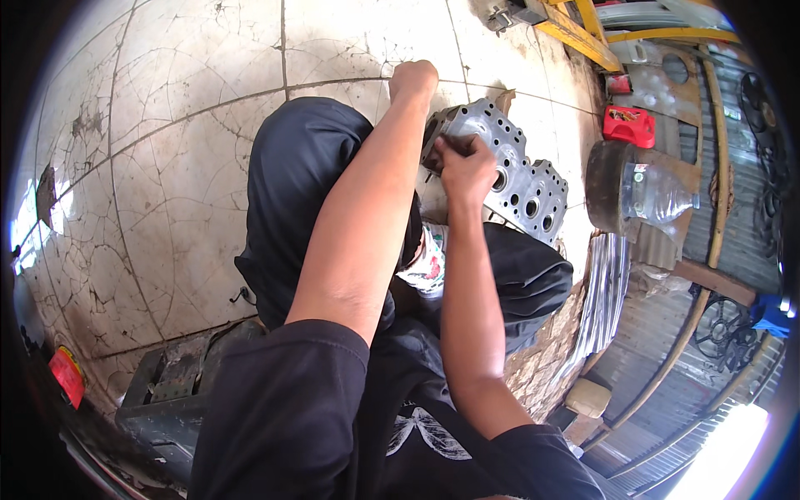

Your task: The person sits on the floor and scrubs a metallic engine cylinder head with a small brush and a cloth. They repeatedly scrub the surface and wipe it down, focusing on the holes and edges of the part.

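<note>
1. Hidden/cut off: lower part of cylinder head [510, 175] is covered by R hand [465, 169] and the knees; its near end cannot be seen. Whatever sits under the R fingers is too small and dark to identify. L hand [413, 80] palm side faces away from camera; contents, if any, not visible.
2. Fisheye rim darkens the corners; items at bottom L (dark metal block [171, 392], red tag [67, 375]) are only partly in frame.
3. L hand: curled into a fist, knuckles up, just past the far upper-L corner of the cylinder head. Contact w/ the head cannot be confirmed; cannot tell if it grips anything.
4. R hand: fingers bent, tips pressed down on the head's top face near its L end. Pinch-type hold on a small dark item; identity unclear.
5. Arm pose: L forearm runs long and nearly straight from lower centre up to the fist, crossing over the L knee. R forearm rises more steeply, wrist bent slightly inward toward the head.
6. Location: cylinder head, grey cast metal w/ round bores, lies on cracked tile floor [167, 167] just ahead of the knees, angled toward upper L.
7. Nearby, R side: red container [629, 125], clear plastic bottle [662, 196], corrugated sheet [604, 292].
</note>
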### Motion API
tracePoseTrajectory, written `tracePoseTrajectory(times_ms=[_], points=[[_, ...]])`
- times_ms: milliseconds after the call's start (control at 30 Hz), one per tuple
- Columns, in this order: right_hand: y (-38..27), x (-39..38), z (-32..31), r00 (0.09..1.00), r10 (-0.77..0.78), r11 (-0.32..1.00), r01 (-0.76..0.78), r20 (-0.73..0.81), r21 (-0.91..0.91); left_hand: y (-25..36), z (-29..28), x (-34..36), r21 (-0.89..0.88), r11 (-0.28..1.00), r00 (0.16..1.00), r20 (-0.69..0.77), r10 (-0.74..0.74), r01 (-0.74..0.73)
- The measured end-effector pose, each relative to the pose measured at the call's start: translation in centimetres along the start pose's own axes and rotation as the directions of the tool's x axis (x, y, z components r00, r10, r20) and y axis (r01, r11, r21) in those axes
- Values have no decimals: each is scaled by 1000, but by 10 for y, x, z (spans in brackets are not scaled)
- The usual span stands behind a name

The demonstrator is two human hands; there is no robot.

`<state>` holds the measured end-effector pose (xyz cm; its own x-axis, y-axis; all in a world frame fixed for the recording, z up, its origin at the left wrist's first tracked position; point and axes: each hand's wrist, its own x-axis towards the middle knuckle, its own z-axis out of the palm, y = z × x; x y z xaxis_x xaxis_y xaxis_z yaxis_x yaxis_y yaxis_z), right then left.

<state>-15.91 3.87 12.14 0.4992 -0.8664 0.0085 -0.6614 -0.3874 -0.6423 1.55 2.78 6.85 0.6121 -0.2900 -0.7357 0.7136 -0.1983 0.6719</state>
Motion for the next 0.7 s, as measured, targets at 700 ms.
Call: tracePoseTrajectory(times_ms=[700], points=[[-2,-28,-13,994,24,1000,-24,107,-3,15,-10,-53,433,786,896,177,406,-442]])
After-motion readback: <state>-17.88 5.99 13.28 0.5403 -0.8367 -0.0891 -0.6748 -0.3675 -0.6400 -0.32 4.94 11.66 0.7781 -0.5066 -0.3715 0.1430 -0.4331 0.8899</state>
